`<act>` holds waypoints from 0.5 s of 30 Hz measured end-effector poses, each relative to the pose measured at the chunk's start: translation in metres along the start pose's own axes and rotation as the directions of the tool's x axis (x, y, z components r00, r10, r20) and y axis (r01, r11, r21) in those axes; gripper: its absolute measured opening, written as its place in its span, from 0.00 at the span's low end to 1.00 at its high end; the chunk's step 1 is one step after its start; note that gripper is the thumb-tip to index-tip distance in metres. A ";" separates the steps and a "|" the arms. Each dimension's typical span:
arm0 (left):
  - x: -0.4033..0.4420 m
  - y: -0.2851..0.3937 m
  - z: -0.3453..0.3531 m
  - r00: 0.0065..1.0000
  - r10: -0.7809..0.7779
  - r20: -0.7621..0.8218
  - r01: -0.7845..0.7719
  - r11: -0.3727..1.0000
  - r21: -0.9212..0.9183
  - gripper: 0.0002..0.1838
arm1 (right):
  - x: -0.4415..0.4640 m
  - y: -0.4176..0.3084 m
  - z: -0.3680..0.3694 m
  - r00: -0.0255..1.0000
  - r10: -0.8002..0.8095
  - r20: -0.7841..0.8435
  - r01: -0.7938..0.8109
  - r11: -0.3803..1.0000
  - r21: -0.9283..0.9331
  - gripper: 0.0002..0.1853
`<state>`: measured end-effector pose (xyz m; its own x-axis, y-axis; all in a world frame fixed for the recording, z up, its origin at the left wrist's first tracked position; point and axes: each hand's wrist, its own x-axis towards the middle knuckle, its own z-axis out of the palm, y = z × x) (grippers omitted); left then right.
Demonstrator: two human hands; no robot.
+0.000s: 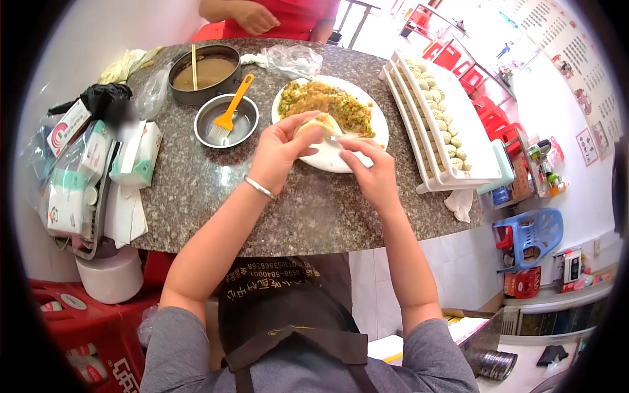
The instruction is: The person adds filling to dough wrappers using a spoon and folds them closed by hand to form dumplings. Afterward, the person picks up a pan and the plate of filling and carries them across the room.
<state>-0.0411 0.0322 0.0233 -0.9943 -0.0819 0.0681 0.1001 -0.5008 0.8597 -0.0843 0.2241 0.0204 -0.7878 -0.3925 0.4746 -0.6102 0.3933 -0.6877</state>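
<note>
Centre of the frame, on the speckled stone desk [282, 223]: one white oval plate [321, 160], heaped along its far side with a chopped orange-and-green mixture [327, 101].

Item, left hand [285, 147], silver bangle at the wrist: partly closed, thumb and fingers about a pale dough wrapper [319, 124], held over the plate and apparently cupped (its inner face cannot be made out).

Item, right hand [370, 167]: fingers drawn together at the wrapper's near edge, on a slim metallic tool [333, 138] (mostly hidden by the fingers; its full shape cannot be told).

Handling notes, by judgement: the left hand does best as a soft cradle, since thin dough would likely dent or tear under a hard thumb. The tool wants a light, flat touch, pressing inward rather than scraping. A rim kept free of crumbs and oil should seal better. Working low over the plate lets strays fall there.

Right of centre: stacked white trays [409, 134], the top one bearing rows of pale shaped pieces [452, 137].

Upper left: metal bowl [209, 139] with an orange brush [229, 111] in it; beside it, a dark round pan [175, 95] of brownish contents, chopsticks [194, 65] standing in it.

Top edge: another person [282, 19] in red, across the desk.
</note>
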 end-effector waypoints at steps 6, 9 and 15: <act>0.004 -0.005 -0.013 0.940 0.340 -0.018 -0.330 0.924 0.193 0.16 | 0.031 -0.013 0.035 0.976 0.213 0.037 -0.200 0.826 0.528 0.11; 0.003 -0.001 -0.013 0.909 0.417 -0.020 -0.391 0.866 0.313 0.15 | 0.041 -0.009 0.041 0.981 0.192 0.016 -0.171 0.832 0.527 0.11; 0.007 -0.002 -0.020 0.858 0.514 0.001 -0.468 0.779 0.418 0.10 | 0.057 -0.009 0.037 0.990 0.127 0.068 -0.144 0.846 0.514 0.09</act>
<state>-0.0470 0.0152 0.0119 -0.8013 -0.3268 0.5011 0.5277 0.0085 0.8494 -0.1207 0.1671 0.0329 -0.8514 -0.3950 0.3452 -0.3601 -0.0386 -0.9321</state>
